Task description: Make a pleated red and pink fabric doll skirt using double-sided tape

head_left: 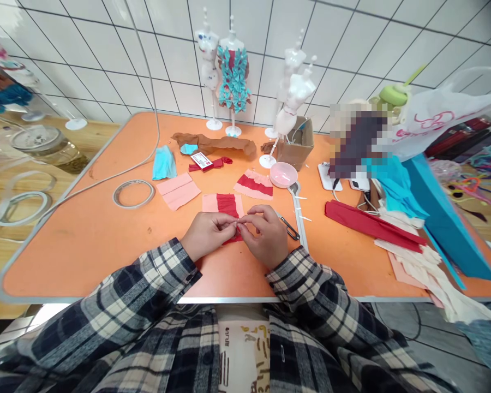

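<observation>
My left hand and my right hand meet at the fingertips near the table's front, both closed in a pinch. Between them is a bit of red crepe paper, which runs as a gathered strip over a pink crepe paper square. The part right under the fingertips is mostly hidden. To the right of my right hand lies a black-handled cutter. Behind my hands are another pink piece with a ruffled red strip and a creased plain pink square.
On the orange table lie a tape roll, a pink bowl, brown crepe paper and a folded red piece. Small white dress forms stand along the tiled wall. A cable crosses the left side.
</observation>
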The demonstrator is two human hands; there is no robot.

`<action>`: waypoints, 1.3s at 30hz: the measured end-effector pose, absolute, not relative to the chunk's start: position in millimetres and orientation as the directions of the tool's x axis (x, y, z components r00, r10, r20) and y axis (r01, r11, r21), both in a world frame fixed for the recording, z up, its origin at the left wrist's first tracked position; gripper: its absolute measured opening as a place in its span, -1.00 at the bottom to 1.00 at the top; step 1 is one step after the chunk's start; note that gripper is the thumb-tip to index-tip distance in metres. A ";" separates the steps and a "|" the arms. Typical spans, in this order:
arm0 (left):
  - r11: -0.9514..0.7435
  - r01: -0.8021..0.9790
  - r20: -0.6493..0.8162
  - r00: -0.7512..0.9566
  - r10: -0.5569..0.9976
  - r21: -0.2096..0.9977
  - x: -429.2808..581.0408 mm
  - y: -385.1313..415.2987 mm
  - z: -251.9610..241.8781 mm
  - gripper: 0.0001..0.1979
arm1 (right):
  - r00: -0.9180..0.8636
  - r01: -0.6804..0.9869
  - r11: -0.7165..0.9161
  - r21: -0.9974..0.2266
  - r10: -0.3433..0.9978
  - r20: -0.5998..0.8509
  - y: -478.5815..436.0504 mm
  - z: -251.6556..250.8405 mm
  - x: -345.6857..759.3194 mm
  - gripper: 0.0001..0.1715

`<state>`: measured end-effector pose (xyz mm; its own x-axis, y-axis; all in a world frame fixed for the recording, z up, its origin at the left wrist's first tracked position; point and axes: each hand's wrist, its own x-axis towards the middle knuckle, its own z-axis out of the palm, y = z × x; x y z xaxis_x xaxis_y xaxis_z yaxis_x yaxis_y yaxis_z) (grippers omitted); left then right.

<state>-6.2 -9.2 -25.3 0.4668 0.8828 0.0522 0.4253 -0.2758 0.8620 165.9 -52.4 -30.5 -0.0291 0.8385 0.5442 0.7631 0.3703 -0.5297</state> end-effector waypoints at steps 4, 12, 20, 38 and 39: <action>-0.302 0.436 0.078 0.461 0.884 0.848 -7.1 -8.9 -23.5 -0.75 | -0.030 0.738 0.385 -0.555 0.839 0.543 -51.2 -32.5 165.7 -0.87; -0.332 0.400 0.120 0.470 0.874 0.854 -6.8 -8.5 -20.1 -0.79 | 0.041 0.568 0.284 -0.772 0.927 0.372 -47.3 -31.7 163.8 -0.91; -0.247 0.298 0.068 0.503 0.862 0.922 -11.7 -4.1 -18.4 -0.73 | 0.111 0.298 0.235 -0.925 0.954 0.278 -39.3 -33.4 169.2 -0.87; -0.234 0.239 0.134 0.372 0.919 0.942 -26.0 10.6 -21.1 -0.66 | 0.357 0.919 -0.236 -0.315 0.836 0.417 90.8 45.9 263.2 -0.67; -0.247 0.249 0.143 0.373 0.917 0.936 -26.5 11.4 -20.9 -0.66 | 0.367 0.920 -0.264 -0.291 0.840 0.400 98.3 45.8 262.5 -0.65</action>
